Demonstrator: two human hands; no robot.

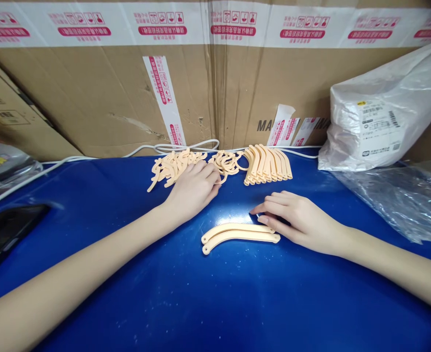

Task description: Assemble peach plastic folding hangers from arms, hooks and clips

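My left hand (194, 188) reaches forward over the blue table (215, 293), its fingers curled down onto a loose heap of peach curved plastic strips (171, 167); what the fingertips hold is hidden. My right hand (296, 217) lies palm down with fingers stretched out, its thumb touching the right end of two peach curved strips (239, 234) that lie side by side on the table. A neat row of the same strips (268, 164) stands stacked on edge behind my right hand.
Large cardboard boxes (101, 98) with red-and-white tape wall off the back. A white cable (90, 157) runs along their base. Plastic bags (384, 122) sit at the right, a dark phone-like object (6, 232) at the left edge.
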